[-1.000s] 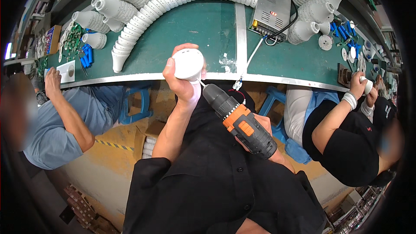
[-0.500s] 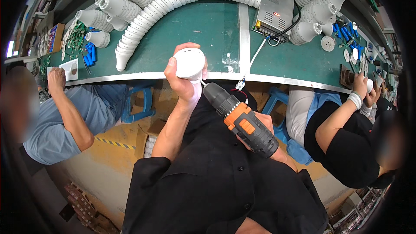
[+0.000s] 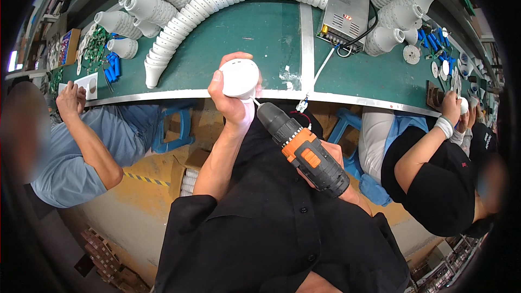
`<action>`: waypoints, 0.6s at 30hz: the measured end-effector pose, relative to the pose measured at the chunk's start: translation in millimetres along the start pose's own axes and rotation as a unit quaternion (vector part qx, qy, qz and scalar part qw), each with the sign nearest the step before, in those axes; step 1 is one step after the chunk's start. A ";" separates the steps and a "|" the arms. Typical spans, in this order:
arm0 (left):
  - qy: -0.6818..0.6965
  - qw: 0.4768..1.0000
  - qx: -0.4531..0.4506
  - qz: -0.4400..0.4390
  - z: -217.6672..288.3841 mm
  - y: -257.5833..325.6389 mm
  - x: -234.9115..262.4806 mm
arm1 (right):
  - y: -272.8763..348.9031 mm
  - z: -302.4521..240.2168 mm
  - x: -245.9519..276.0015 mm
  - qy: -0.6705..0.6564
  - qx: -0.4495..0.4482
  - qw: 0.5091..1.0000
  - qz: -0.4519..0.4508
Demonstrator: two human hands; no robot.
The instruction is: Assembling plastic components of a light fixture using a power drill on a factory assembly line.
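Observation:
My left hand (image 3: 230, 103) is wrapped round a white plastic housing (image 3: 240, 78), its round, slotted face turned up. In my right hand (image 3: 332, 154) is an orange and black cordless drill (image 3: 304, 149), pointed up and to the left. The drill's bit (image 3: 255, 101) meets the near lower side of the housing, beside my left palm; whether a screw sits at its tip is too small to tell. Most of my right hand's fingers are hidden behind the drill body. Both hands are just in front of the table edge.
Across the green table (image 3: 244, 38) curves a long row of nested white housings (image 3: 184, 19). A metal power supply (image 3: 344, 13) with cables stands right of centre. Stacked housings (image 3: 157, 16), blue cylindrical cells (image 3: 114, 68) and circuit boards lie around. Co-workers sit left (image 3: 92, 146) and right (image 3: 429, 168).
My left hand, the housing and the drill have shifted very slightly right, with the bit still at the housing. The left co-worker's hands have moved a little.

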State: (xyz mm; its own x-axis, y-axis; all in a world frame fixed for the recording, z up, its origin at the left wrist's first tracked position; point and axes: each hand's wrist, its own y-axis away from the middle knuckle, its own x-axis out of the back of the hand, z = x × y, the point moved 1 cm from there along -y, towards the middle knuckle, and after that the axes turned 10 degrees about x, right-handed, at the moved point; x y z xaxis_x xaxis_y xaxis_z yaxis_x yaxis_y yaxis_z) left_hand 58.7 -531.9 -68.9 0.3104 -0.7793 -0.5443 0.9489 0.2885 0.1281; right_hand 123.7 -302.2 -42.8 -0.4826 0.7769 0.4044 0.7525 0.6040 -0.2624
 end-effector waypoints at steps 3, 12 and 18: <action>-0.001 1.000 0.003 0.008 0.7 0.8 -0.9 | 0.7 0.1 -0.2 0.001 0.003 1.000 -0.001; -0.007 1.000 0.002 0.007 2.3 5.8 0.9 | -0.1 -0.8 -0.9 0.020 0.027 0.999 -0.020; -0.005 1.000 0.005 -0.004 3.1 6.2 3.7 | -3.2 -1.7 -2.4 0.001 0.022 1.000 -0.012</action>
State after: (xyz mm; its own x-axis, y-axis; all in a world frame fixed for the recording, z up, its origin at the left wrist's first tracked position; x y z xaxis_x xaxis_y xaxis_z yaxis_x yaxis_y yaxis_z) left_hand 65.9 -534.7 -67.5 0.3040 -0.7872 -0.5366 0.9516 0.2774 0.1322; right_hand 123.2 -306.3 -41.5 -0.4995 0.7612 0.4136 0.7201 0.6302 -0.2902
